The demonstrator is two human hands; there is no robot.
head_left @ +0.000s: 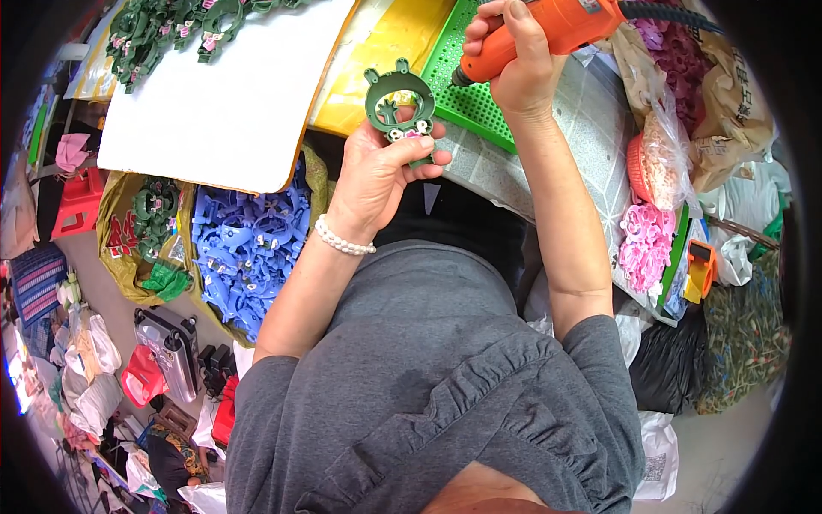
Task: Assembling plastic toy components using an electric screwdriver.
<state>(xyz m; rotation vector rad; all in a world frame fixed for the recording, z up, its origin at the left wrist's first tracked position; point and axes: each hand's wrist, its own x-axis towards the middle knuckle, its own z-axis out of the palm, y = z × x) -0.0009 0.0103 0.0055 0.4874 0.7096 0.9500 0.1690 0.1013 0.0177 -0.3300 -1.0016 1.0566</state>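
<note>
My left hand (pixel 385 163) grips a dark green plastic toy part (pixel 374 101) by its lower end. The part has a round ring-shaped head with two small ears, and white and pink bits sit below the ring. In my right hand (pixel 524 64) is an orange electric screwdriver (pixel 561 30), its dark tip pointing left toward the green part but apart from it. A black cord (pixel 668 12) runs from the tool's back end to the right. Under the tool lies a bright green perforated tray (pixel 479 107) on the table.
Several similar green parts (pixel 163 34) lie on a white board (pixel 205 111) at the far left. Below it, bags hold blue plastic parts (pixel 248 248) and more green ones (pixel 154 210). Pink parts (pixel 646 244) and a red basket (pixel 636 167) stand at the table's right.
</note>
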